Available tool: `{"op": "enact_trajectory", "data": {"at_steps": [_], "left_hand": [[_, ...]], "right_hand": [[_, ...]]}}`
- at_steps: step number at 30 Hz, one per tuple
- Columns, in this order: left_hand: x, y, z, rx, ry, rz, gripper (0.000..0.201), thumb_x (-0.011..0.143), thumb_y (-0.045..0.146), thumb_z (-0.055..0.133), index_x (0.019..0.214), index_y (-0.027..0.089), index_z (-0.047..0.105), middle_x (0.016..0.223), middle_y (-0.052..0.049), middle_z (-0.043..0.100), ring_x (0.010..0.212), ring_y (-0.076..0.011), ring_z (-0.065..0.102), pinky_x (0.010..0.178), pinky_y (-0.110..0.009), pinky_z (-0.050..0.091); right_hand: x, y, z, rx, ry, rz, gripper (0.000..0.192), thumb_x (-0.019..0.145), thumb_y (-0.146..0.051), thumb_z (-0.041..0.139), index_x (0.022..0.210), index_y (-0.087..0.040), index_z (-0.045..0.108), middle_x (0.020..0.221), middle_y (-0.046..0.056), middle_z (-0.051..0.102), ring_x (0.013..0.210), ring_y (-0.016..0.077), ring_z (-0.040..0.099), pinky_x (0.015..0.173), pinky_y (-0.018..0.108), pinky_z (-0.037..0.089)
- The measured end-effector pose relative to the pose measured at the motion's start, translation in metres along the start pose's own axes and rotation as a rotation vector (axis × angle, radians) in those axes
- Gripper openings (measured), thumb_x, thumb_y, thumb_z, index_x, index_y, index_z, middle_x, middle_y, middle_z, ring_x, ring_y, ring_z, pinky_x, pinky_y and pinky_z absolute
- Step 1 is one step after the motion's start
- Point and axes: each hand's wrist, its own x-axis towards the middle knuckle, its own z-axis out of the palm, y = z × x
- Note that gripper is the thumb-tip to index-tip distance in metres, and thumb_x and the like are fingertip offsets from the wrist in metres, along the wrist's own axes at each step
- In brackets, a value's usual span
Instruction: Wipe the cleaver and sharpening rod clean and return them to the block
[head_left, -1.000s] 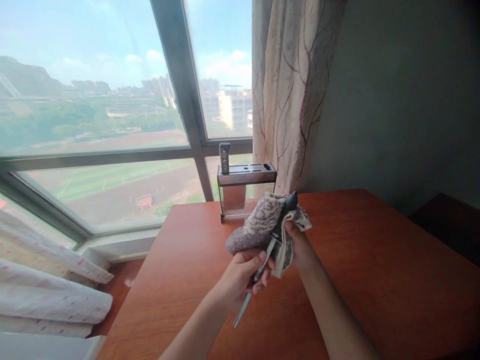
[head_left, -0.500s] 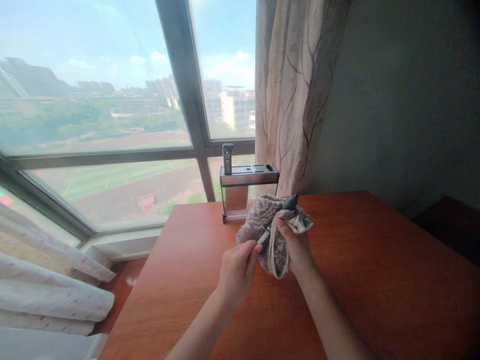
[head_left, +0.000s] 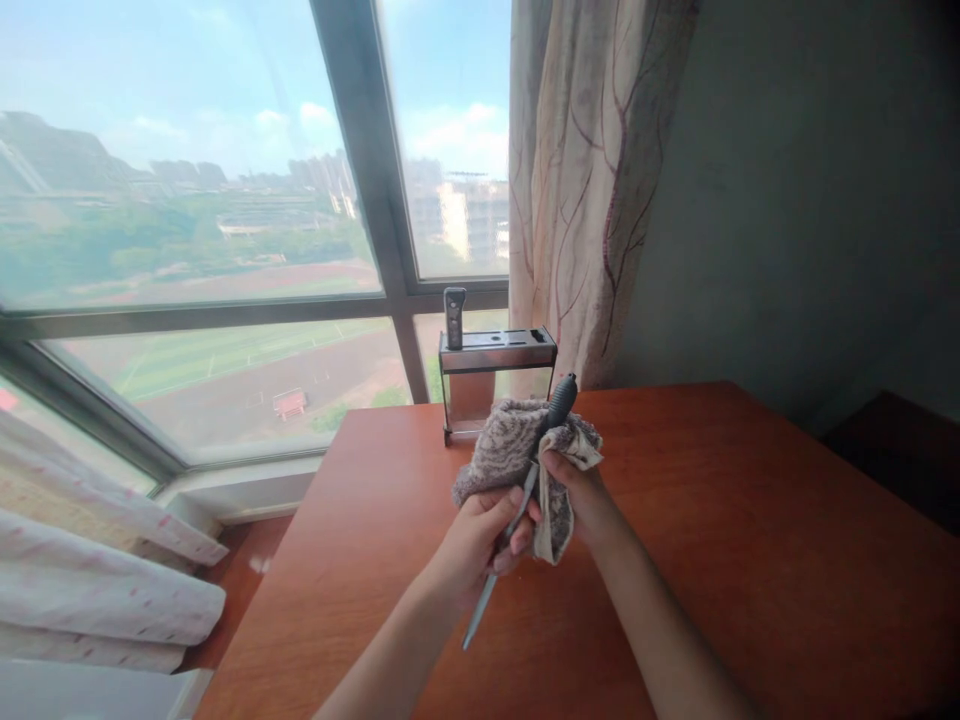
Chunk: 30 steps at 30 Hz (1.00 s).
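Note:
A sharpening steel (head_left: 481, 608) with a ribbed dark grey handle is held slantwise in front of me, its tip pointing down toward me. My left hand (head_left: 476, 540) is closed around the rod partway along, thumb on top. A grey-and-white patterned towel (head_left: 506, 440) lies bunched behind and around the upper rod and the lower handle. My right hand (head_left: 589, 490) grips the folded towel beside the handle, thumb pressed on its pale edge. Towel folds hide the right fingers and part of the steel.
Behind the towel, a clear-sided knife block (head_left: 499, 352) with a metallic top stands on the brown wooden table (head_left: 360, 520). One dark knife handle (head_left: 454, 320) sticks up from its left end. A window and a curtain (head_left: 585, 180) lie beyond the table.
My left hand has shifted from pinching the rod near its tip to wrapping around it farther up, so the lower rod now shows. Towel and steel have moved slightly left; more handle is uncovered.

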Motion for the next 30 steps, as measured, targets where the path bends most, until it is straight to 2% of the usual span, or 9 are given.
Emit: {"op": "enact_trajectory", "data": {"at_steps": [3,7,11,15,18,21,26,28,30], "left_hand": [[0.003,0.001,0.001,0.153,0.130,0.069,0.036,0.080,0.047,0.062,0.076,0.011,0.063,0.047,0.003,0.052,0.030,-0.0032,0.035,0.032,-0.016,0.012],[0.004,0.001,0.000,0.346,0.249,0.174,0.036,0.080,0.047,0.062,0.078,0.011,0.065,0.050,0.002,0.055,0.034,-0.0047,0.039,0.035,-0.017,0.021],[0.004,-0.001,-0.007,0.661,0.331,0.332,0.033,0.083,0.044,0.058,0.073,0.013,0.066,0.057,-0.001,0.059,0.045,-0.0090,0.049,0.044,-0.020,0.034],[0.003,-0.001,-0.013,1.064,0.505,0.535,0.028,0.086,0.038,0.055,0.077,0.016,0.068,0.061,-0.001,0.059,0.054,-0.0110,0.050,0.051,-0.021,0.036],[0.001,0.000,-0.015,1.211,0.601,0.636,0.022,0.085,0.035,0.057,0.080,0.017,0.069,0.064,-0.001,0.061,0.056,-0.0109,0.049,0.053,-0.021,0.037],[0.000,0.001,-0.016,1.179,0.597,0.650,0.020,0.084,0.034,0.059,0.080,0.017,0.069,0.064,-0.001,0.062,0.056,-0.0109,0.050,0.054,-0.021,0.038],[0.001,0.000,-0.018,0.818,0.456,0.528,0.029,0.088,0.042,0.053,0.081,0.016,0.065,0.063,-0.001,0.061,0.049,-0.0100,0.051,0.048,-0.020,0.038],[0.001,0.000,-0.017,0.722,0.426,0.481,0.033,0.089,0.045,0.050,0.081,0.015,0.063,0.061,0.000,0.059,0.045,-0.0091,0.049,0.044,-0.020,0.036],[0.001,0.001,-0.016,0.718,0.403,0.442,0.036,0.088,0.047,0.049,0.081,0.015,0.063,0.058,0.001,0.056,0.044,-0.0084,0.046,0.043,-0.019,0.033]], "right_hand": [[0.003,-0.002,-0.002,0.005,-0.023,0.066,0.024,0.061,-0.036,0.081,0.075,-0.024,0.065,0.062,-0.005,0.062,0.053,0.0123,0.055,0.051,0.025,0.046],[0.005,-0.006,-0.003,-0.046,-0.019,0.006,0.024,0.062,-0.035,0.080,0.075,-0.022,0.064,0.068,-0.004,0.062,0.059,0.0127,0.055,0.057,0.025,0.046],[0.006,-0.009,-0.002,-0.104,0.011,-0.074,0.028,0.062,-0.034,0.081,0.080,-0.022,0.065,0.078,-0.002,0.065,0.069,0.0150,0.059,0.068,0.028,0.047],[0.008,-0.010,-0.001,-0.156,0.068,-0.109,0.031,0.060,-0.034,0.082,0.081,-0.021,0.065,0.081,-0.002,0.068,0.075,0.0177,0.062,0.075,0.031,0.048],[0.009,-0.009,-0.002,-0.168,0.107,-0.122,0.032,0.059,-0.034,0.083,0.082,-0.021,0.066,0.085,0.000,0.070,0.080,0.0196,0.064,0.079,0.033,0.049],[0.009,-0.006,-0.005,-0.119,0.113,-0.092,0.035,0.059,-0.033,0.083,0.088,-0.021,0.067,0.090,0.001,0.072,0.085,0.0211,0.066,0.082,0.034,0.050],[0.009,-0.003,-0.012,0.052,0.103,0.028,0.039,0.063,-0.032,0.082,0.097,-0.022,0.067,0.097,0.002,0.074,0.095,0.0262,0.068,0.087,0.040,0.051],[0.009,-0.003,-0.014,0.142,0.099,0.115,0.039,0.065,-0.038,0.080,0.098,-0.022,0.067,0.095,0.004,0.075,0.092,0.0278,0.069,0.084,0.042,0.053],[0.008,-0.002,-0.015,0.200,0.061,0.185,0.042,0.067,-0.046,0.076,0.099,-0.022,0.067,0.092,0.006,0.075,0.091,0.0296,0.069,0.081,0.044,0.055]]}}
